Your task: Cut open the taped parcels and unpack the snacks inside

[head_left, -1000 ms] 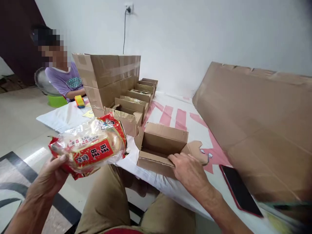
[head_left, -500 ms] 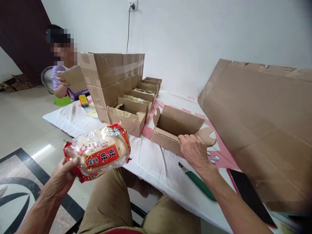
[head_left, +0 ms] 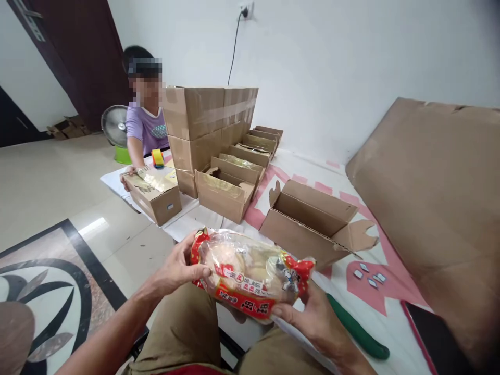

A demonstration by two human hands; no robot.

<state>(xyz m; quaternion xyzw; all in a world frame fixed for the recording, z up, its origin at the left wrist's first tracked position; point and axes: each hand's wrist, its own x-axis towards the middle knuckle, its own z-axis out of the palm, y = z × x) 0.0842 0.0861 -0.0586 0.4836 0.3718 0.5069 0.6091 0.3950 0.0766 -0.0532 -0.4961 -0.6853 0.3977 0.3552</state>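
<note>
Between my two hands is a clear and red bag of rice crackers [head_left: 250, 276], held above my lap at the table's edge. My left hand [head_left: 183, 268] grips its left end, thumb on top. At the right end my right hand [head_left: 312, 312] has its thumb on the front, and its other fingers are mostly hidden behind the bag. Just beyond the bag stands an open cardboard box [head_left: 308, 219] with its flaps up, and no hand touches it. A green-handled knife [head_left: 359, 330] lies beside my right hand, its blade hidden.
Stacked cartons [head_left: 207, 114] rise at the back left, with a row of open boxes [head_left: 224, 192] beside them. Another person [head_left: 146, 122] holds a taped box [head_left: 152, 192]. Small packets [head_left: 371, 276], a phone [head_left: 433, 338] and a large cardboard sheet [head_left: 437, 198] are on the right.
The cracker bag has moved right, in front of me. My right hand has left the open box and taken the bag's other end. The other person now has a box on the table.
</note>
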